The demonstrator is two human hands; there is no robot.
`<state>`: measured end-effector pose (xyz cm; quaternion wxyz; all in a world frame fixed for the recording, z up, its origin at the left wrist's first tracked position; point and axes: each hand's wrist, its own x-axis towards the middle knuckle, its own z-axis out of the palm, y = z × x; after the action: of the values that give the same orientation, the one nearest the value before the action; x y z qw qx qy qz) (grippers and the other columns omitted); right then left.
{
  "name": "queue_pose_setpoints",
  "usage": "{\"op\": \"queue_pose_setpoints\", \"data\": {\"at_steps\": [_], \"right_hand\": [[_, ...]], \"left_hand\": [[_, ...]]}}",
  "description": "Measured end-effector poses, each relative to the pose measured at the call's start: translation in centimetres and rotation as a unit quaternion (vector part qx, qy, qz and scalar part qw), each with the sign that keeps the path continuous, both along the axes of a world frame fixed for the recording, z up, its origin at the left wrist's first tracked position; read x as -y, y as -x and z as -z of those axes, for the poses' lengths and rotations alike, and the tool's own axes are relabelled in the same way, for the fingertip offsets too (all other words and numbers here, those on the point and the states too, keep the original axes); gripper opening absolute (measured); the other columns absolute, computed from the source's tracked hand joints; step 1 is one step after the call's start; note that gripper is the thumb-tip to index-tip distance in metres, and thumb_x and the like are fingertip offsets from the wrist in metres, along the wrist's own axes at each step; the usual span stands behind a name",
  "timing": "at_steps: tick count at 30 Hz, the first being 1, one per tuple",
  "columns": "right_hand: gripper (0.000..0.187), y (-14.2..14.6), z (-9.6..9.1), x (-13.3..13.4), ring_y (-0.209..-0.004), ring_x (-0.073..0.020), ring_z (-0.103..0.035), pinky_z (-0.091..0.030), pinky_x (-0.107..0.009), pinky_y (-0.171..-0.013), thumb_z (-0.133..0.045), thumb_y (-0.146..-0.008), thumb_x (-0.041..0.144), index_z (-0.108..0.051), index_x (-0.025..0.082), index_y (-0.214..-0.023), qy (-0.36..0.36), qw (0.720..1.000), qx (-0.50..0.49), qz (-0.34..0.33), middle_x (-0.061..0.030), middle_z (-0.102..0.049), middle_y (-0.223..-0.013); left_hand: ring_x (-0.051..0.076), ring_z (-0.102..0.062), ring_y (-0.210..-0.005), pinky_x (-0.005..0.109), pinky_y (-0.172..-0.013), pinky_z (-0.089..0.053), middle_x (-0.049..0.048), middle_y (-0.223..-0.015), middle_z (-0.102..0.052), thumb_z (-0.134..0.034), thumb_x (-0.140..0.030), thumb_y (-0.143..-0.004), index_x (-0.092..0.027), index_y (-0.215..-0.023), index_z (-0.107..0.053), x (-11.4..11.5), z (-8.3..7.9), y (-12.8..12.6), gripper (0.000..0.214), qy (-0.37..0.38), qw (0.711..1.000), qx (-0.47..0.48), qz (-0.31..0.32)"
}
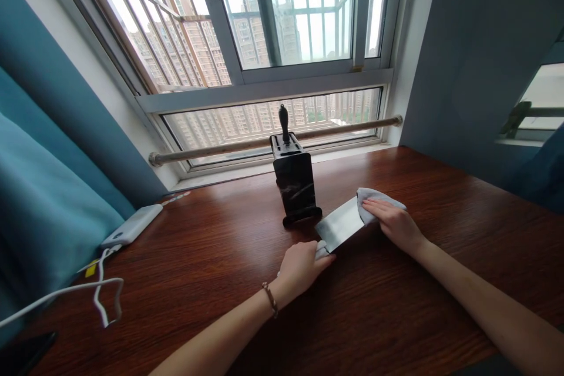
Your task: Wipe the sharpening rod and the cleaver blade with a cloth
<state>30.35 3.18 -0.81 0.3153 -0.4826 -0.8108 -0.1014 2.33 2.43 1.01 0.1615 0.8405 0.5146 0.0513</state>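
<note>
A cleaver (342, 224) with a broad, shiny blade is held above the brown wooden table (211, 282). My left hand (300, 267) is closed around its pale handle, most of which the fingers hide. At the blade's far end, my right hand (394, 220) presses a light grey cloth (374, 195) against the metal, with the cloth folded over that end. Just beyond the cleaver stands a black knife block (295, 182). One dark-handled tool (284, 120) sticks up from the slots in its top.
A white power strip (132, 225) with white cables (100, 288) lies at the table's left, beside a blue curtain (48, 182). A dark flat object (30, 349) sits at the lower left corner. Behind the table, a metal rail (238, 147) crosses the window.
</note>
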Motion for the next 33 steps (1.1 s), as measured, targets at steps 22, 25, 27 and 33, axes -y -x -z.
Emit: {"op": "queue_pose_setpoints", "data": {"at_steps": [22,25,27,33], "right_hand": [[0.020,-5.3,1.3,-3.0,-0.070,-0.0163,-0.065,-0.054,-0.030,-0.070,-0.046,-0.083,0.032,-0.060,0.018,-0.080,0.232,0.640,-0.732,-0.016,-0.0040,-0.068,-0.075],[0.018,-4.0,1.2,-2.6,-0.068,-0.0153,-0.065,-0.054,-0.026,-0.066,-0.049,-0.082,0.030,-0.061,0.016,-0.081,0.289,0.637,-0.713,-0.034,-0.0045,-0.067,-0.075],[0.018,-3.2,0.8,-2.1,-0.065,-0.0153,-0.064,-0.053,-0.025,-0.062,-0.054,-0.080,0.030,-0.062,0.013,-0.082,0.338,0.635,-0.693,-0.050,-0.0058,-0.067,-0.073],[0.023,-2.8,-0.3,-0.9,-0.057,-0.0158,-0.063,-0.051,-0.023,-0.053,-0.072,-0.065,0.020,-0.065,0.005,-0.082,0.421,0.630,-0.650,-0.057,-0.0104,-0.067,-0.074]], "left_hand": [[0.019,-0.057,-0.071,0.025,-0.058,-0.033,0.0036,-0.079,-0.063,-0.036,-0.062,-0.079,-0.019,-0.079,-0.059,0.7,-0.1,0.1,0.049,-0.023,1.000,-0.002,0.001],[0.020,-0.058,-0.071,0.025,-0.058,-0.034,0.0044,-0.080,-0.063,-0.036,-0.061,-0.079,-0.019,-0.080,-0.059,0.9,-0.1,0.1,0.048,-0.031,0.999,-0.010,0.007],[0.020,-0.059,-0.073,0.026,-0.059,-0.035,0.0051,-0.079,-0.064,-0.037,-0.060,-0.080,-0.018,-0.081,-0.059,1.2,-0.3,0.0,0.047,-0.040,0.999,-0.022,0.012],[0.021,-0.060,-0.074,0.027,-0.061,-0.035,0.0051,-0.079,-0.064,-0.038,-0.057,-0.081,-0.019,-0.082,-0.056,1.8,-0.4,0.0,0.042,-0.078,0.995,-0.039,0.044]]}}
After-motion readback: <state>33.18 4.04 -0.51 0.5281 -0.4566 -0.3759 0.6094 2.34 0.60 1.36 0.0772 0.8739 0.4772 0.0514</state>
